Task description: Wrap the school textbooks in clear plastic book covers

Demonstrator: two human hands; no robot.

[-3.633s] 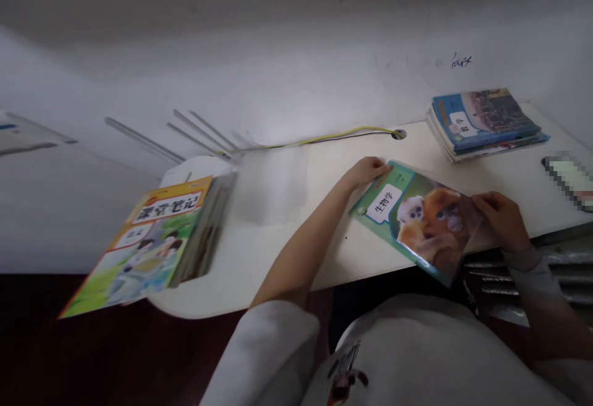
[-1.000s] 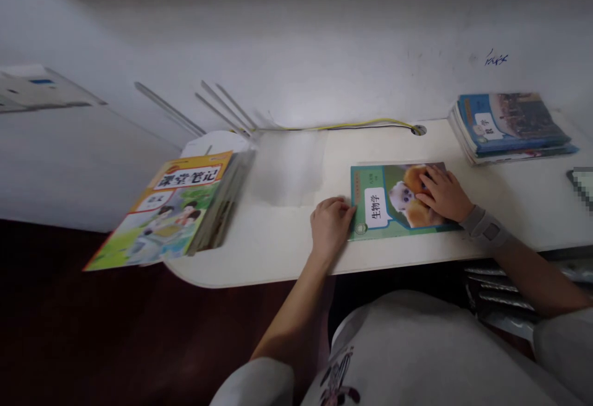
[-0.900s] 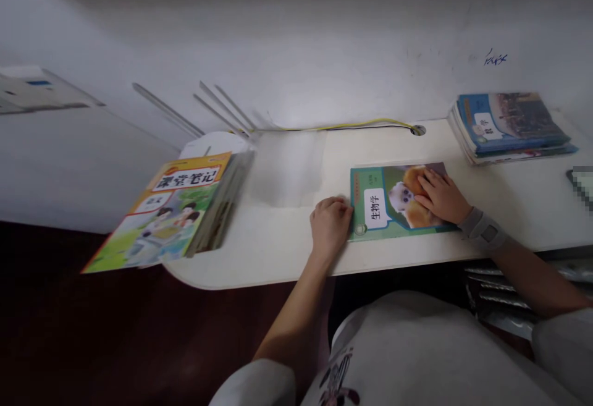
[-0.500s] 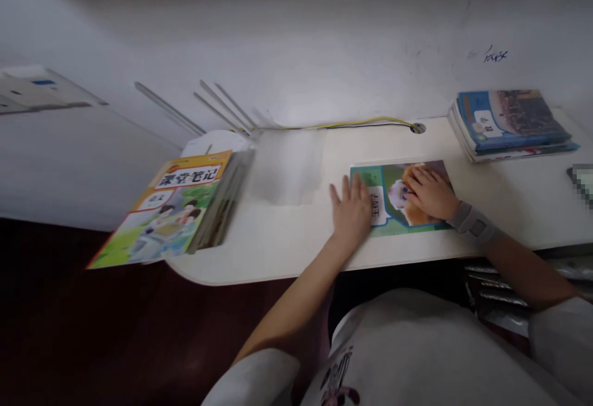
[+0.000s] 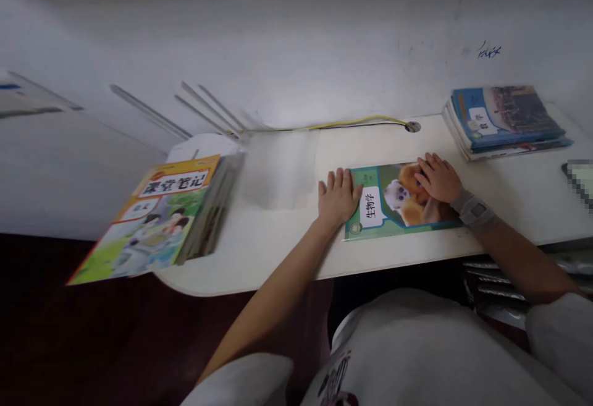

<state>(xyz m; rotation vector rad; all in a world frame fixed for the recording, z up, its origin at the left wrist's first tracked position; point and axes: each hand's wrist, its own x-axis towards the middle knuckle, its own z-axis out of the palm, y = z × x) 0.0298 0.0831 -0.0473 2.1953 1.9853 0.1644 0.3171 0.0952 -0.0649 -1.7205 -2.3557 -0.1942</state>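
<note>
A green biology textbook with golden monkeys on its cover lies flat and closed on the white desk, turned sideways to me. At its left edge rests my left hand, palm down with the fingers stretched out, partly on the desk. My right hand lies over the book's upper right part, fingers extended, covering some of the cover picture. Neither hand grips anything. A grey band is around my right wrist.
On the left, a stack of books topped by a yellow-green workbook overhangs the desk edge. A second stack with a blue textbook stands at the back right. A yellow cable runs along the wall into a hole. A partly pixelated object lies far right.
My left hand has slid left off the cover to the book's edge, uncovering the title. My right hand has shifted slightly right. The view has turned a little.
</note>
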